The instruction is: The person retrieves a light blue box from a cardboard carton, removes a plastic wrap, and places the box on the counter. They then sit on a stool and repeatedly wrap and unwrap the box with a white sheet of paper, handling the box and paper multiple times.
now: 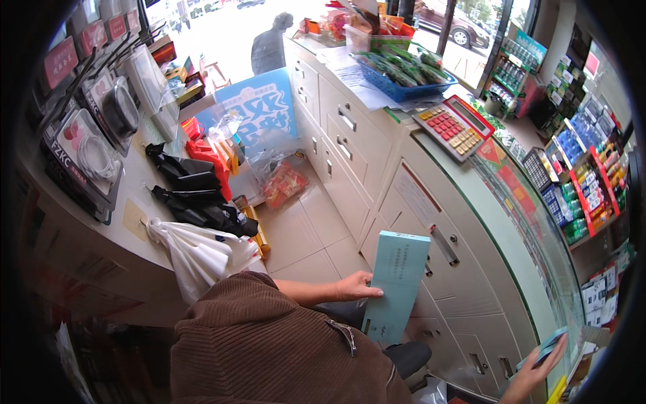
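My left hand (359, 287) grips a long flat light-blue carton (396, 288) by its left edge, thumb on the broad face. The carton stands nearly upright in front of the white drawer cabinets and bears small printed writing. At the lower right, my right hand (536, 371) holds a smaller light-blue pack (545, 348) beside the glass-topped counter (525, 283). Its fingers hide part of that pack. The far side of the carton and the fingers behind it cannot be seen.
A red-rimmed calculator (454, 126) and a blue basket of bagged green vegetables (404, 76) rest on the counter. White (197, 252) and black plastic bags (197, 202) hang at the left. Filled plastic bags (282, 184) lie on the tiled floor. A person (270, 45) is outside.
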Tool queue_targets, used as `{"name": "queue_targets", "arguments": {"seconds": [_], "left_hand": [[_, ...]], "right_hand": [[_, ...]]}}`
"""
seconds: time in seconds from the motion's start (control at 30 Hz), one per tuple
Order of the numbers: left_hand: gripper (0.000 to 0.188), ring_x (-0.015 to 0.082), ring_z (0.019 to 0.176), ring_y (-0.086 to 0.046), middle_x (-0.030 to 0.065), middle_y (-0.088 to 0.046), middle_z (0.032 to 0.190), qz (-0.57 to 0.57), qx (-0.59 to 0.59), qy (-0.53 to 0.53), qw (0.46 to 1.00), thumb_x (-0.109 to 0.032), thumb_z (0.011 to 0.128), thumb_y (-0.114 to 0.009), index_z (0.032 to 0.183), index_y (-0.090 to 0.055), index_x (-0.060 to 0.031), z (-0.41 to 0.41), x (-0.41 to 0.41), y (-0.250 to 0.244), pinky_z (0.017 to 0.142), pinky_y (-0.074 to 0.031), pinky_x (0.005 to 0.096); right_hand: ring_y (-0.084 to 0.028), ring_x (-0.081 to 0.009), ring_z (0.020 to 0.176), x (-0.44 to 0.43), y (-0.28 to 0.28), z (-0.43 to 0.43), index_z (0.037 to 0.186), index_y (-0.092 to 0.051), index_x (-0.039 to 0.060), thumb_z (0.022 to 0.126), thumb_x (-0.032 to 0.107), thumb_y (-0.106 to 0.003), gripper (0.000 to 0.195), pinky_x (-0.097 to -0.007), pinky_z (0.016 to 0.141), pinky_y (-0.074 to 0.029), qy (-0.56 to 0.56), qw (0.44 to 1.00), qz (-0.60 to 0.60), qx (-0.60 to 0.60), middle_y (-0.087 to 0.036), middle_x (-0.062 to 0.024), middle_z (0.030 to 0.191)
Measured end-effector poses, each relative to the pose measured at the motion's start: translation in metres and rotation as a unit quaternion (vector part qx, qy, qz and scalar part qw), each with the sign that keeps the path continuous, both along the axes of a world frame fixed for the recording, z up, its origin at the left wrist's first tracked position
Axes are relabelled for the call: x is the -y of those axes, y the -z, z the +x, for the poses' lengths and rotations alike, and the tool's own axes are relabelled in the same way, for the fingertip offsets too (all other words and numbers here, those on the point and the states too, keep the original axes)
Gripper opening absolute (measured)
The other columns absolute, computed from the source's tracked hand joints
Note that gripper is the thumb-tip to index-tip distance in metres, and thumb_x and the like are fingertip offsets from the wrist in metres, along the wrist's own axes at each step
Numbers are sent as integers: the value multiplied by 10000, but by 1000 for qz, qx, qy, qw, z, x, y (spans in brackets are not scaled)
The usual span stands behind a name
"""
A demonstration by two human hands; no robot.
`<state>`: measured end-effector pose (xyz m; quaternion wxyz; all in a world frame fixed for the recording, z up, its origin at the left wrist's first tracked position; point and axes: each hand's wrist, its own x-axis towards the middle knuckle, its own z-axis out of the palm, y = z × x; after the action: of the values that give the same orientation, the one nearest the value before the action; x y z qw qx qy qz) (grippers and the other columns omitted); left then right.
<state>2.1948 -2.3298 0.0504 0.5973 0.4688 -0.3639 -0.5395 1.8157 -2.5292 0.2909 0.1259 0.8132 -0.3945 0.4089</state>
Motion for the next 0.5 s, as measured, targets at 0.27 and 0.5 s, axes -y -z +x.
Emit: {"name": "queue_targets", "arguments": {"seconds": [0.27,0.5], "left_hand": [[253,118,847,-608,43,-656,925,45,-17,-39,998,-204,884,-567,1016,-638,1,16,20,-82,751,-499,283],[495,120,874,-594,50,-649,961,-80,-73,-39,993,-440,898,-605,1051,-616,30,14,36,-81,783,-483,278]], "right_hand": [[-415,-418,1216,175,6,49,1338,-362,-73,919,168,-480,497,-442,1039,-324,45,957,144,-246,-439,-268,1327],[-472,-342,1163,32,-42,147,1208,-531,-9,903,254,-589,406,-406,998,-361,-113,992,31,-45,-530,-156,1228]]}}
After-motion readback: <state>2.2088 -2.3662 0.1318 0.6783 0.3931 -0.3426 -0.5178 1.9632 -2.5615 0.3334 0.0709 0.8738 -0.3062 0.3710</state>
